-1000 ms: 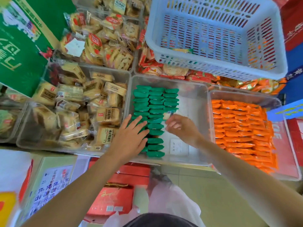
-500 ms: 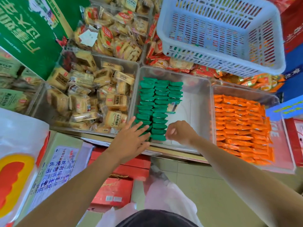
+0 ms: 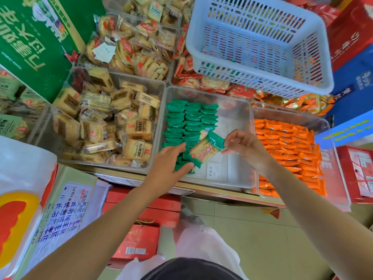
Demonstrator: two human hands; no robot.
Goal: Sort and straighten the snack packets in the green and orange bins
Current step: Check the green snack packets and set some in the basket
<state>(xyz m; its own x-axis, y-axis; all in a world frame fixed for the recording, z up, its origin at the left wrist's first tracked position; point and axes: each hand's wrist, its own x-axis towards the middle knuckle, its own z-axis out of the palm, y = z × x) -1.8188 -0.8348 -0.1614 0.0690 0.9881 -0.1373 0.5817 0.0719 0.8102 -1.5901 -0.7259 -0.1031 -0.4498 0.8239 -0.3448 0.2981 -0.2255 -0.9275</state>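
Observation:
A clear bin [image 3: 240,110] holds green snack packets [image 3: 191,118] stacked in neat rows along its left half; its right half shows bare white bottom. My right hand [image 3: 245,145] pinches one green-edged packet [image 3: 205,151] by its right end, lifted and tilted above the rows. My left hand [image 3: 168,166] lies with straight fingers on the near end of the green rows, its fingertips by the lifted packet's lower end. To the right, a second clear bin [image 3: 290,114] is filled with rows of orange packets [image 3: 286,150].
A clear bin of yellow biscuit packs [image 3: 113,122] sits left of the green packets. A pale blue slotted basket [image 3: 260,43] rests on the bins behind. Cartons [image 3: 58,211] and red boxes [image 3: 139,239] stand on the floor below the shelf edge.
My right hand has lifted one green packet out of the rows and holds it tilted above the bin. My left hand stays on the near end of the rows.

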